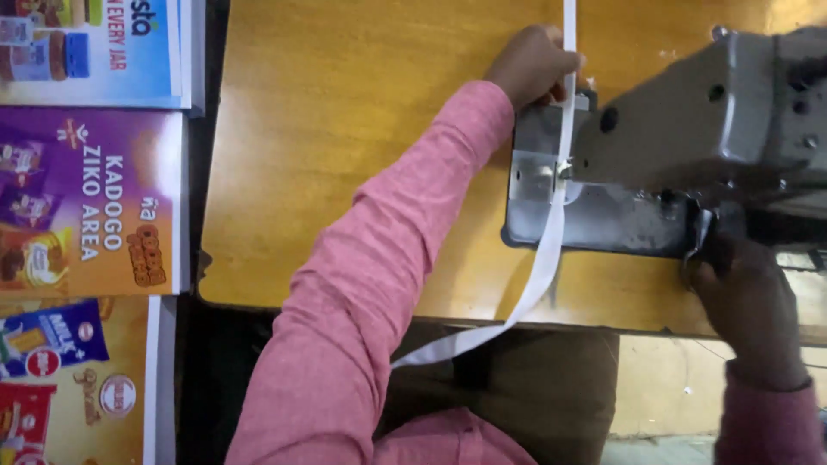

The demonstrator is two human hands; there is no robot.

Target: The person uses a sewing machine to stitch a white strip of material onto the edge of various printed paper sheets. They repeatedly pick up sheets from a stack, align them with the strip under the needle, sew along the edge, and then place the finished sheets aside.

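A long white strip (548, 250), thin and flat like tape or binding, runs across the bed of a grey sewing machine (689, 138) on a yellow wooden table (345, 129). From the needle area it leads up toward twelve o'clock, past the left hand (530, 65), and off the top edge; toward six o'clock it droops over the table's front edge and curves down toward seven o'clock behind the pink sleeve (362, 284).

The strip looks very light and limp: it sags under its own weight and bends freely, so it would likely twist or slide off line unless kept taut. Its smooth face suggests little grip. The sensible places to hold it seem to be just beyond the needle at twelve o'clock and on the loose run at six o'clock.

The left hand is curled, its fingers closed against the strip behind the presser area, apparently pinching it. The right hand (749, 301), at four o'clock from the needle, rests low by the machine's body; whether it is closed or gripping anything cannot be told, since the machine covers the fingers.

The needle and foot are too small and blurred to make out. The machine's right end is cut off, as are both ends of the strip. Colourful printed cartons (86, 198) lie at nine o'clock.
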